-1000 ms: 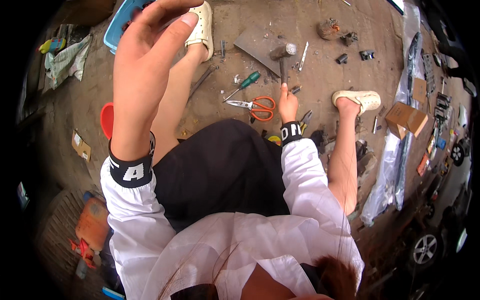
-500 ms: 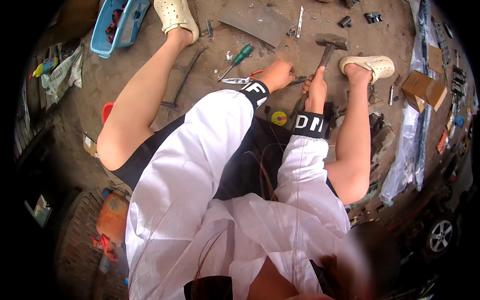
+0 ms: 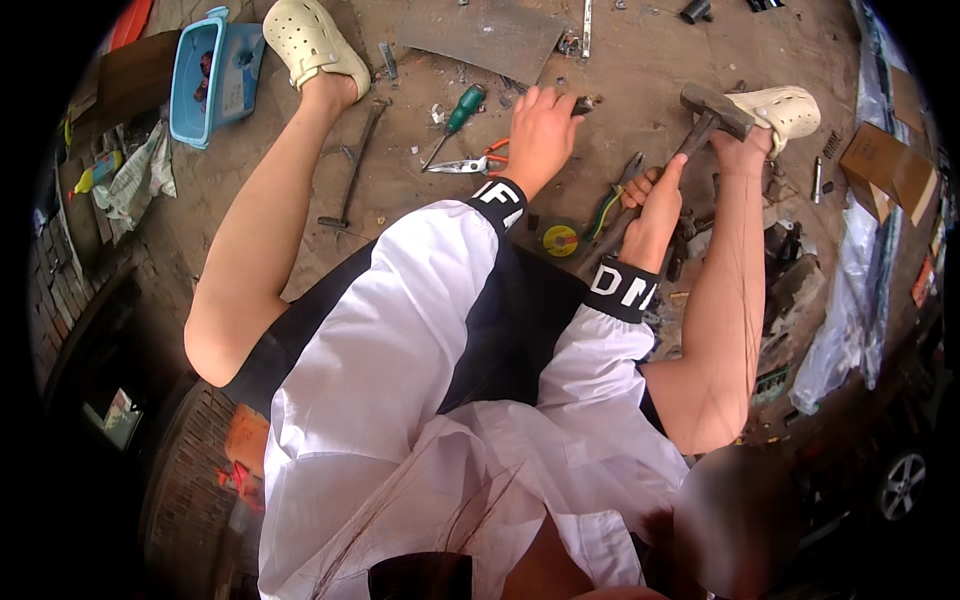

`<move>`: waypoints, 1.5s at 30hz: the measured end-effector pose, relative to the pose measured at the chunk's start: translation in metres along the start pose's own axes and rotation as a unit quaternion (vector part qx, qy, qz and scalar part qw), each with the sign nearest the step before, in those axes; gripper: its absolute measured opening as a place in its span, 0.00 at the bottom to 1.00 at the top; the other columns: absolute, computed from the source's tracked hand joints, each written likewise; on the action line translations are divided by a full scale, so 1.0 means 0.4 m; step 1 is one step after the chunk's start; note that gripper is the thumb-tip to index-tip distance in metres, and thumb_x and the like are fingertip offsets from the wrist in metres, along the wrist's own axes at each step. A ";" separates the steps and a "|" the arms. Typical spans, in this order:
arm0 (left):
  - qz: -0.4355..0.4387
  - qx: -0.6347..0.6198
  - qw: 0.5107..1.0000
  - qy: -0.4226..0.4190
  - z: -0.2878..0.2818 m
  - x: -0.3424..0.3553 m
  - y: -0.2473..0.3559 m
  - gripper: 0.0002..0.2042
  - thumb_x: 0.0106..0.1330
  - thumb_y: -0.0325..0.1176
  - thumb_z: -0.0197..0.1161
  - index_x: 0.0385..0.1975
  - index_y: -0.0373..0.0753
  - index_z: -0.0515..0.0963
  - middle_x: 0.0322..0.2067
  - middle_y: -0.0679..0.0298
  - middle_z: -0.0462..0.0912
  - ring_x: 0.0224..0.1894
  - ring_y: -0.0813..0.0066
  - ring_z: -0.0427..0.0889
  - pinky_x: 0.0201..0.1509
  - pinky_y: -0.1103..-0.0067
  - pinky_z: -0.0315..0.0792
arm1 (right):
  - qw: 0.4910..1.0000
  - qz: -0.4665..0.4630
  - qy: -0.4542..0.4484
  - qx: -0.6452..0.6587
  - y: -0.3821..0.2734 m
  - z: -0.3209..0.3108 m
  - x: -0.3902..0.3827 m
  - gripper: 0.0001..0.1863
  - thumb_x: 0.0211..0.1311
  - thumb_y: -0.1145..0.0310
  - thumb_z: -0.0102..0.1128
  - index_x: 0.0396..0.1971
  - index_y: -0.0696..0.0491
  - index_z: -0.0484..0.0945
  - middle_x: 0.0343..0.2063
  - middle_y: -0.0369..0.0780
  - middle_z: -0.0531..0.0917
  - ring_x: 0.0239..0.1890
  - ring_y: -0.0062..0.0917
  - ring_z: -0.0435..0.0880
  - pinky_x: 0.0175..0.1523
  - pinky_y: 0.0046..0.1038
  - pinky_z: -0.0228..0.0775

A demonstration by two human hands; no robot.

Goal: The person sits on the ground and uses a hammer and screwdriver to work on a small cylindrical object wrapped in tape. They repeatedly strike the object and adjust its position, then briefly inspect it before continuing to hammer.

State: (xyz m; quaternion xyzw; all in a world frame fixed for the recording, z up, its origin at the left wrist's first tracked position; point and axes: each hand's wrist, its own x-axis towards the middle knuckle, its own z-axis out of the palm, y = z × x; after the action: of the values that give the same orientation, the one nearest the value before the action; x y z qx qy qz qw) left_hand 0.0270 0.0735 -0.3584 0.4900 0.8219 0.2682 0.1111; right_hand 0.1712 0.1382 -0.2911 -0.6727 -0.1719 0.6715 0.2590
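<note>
A: What does the left hand (image 3: 538,142) have?
B: A dark piece (image 3: 586,104), short and slim. The fingers (image 3: 540,103) are bent, with the piece sticking out past the thumb (the palm faces down, so I can't tell how the far end is gripped).

A: And the right hand (image 3: 654,212)?
B: It's closed round the handle of the hammer (image 3: 700,127), the thumb laid along the wood. The handle slants up and away to the right, and the head appears just in front of the right shoe (image 3: 785,110).

A: So where is the dark piece, exactly?
B: Between the hands' work areas, up and left of the hammer head and well apart from it. Beyond it is the flat plate (image 3: 480,35) on the floor (image 3: 405,205).

A: What lies near the left hand?
B: The snips (image 3: 462,166), just to its left, their orange handles partly behind the hand. Past them is the green screwdriver (image 3: 466,107), then a long bar (image 3: 357,163) near the left leg.

A: Anything close to the right hand?
B: Pliers (image 3: 605,211), just to its left, and a yellow disc (image 3: 564,244) nearer the lap. Farther off, a carton (image 3: 885,170) sits beyond the right shoe.
</note>
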 end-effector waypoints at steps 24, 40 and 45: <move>-0.017 0.032 0.996 -0.084 -0.912 0.264 -0.175 0.15 0.57 0.37 0.62 0.38 0.33 0.78 0.36 0.49 0.79 0.43 0.54 0.78 0.48 0.67 0.71 | 0.808 -0.529 -0.207 -0.153 -0.235 0.291 -0.408 0.33 0.67 0.36 0.36 0.20 0.54 0.60 0.10 0.34 0.63 0.10 0.16 0.60 0.15 0.18 0.51; -0.012 0.110 0.994 0.026 -1.017 -0.032 -0.144 0.19 0.58 0.38 0.66 0.47 0.37 0.75 0.53 0.54 0.72 0.56 0.53 0.68 0.59 0.67 0.65 | 0.789 -0.354 -0.036 -0.502 0.260 0.211 0.008 0.34 0.67 0.45 0.45 0.19 0.64 0.76 0.15 0.52 0.76 0.21 0.45 0.77 0.32 0.42 0.65; 0.021 0.118 0.993 0.004 -0.993 -0.020 -0.139 0.17 0.56 0.36 0.67 0.44 0.37 0.77 0.50 0.54 0.74 0.55 0.53 0.69 0.56 0.67 0.67 | 0.875 -0.276 -0.106 -0.383 0.180 0.193 0.013 0.33 0.69 0.45 0.45 0.12 0.58 0.65 0.10 0.35 0.65 0.17 0.18 0.62 0.24 0.29 0.56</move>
State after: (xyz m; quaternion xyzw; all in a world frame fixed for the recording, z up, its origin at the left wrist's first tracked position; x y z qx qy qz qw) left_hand -0.1876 -0.0861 -0.0593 0.5158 0.8379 0.1735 0.0430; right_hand 0.0863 0.0923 -0.3341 -0.5695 -0.6208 0.5214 0.1358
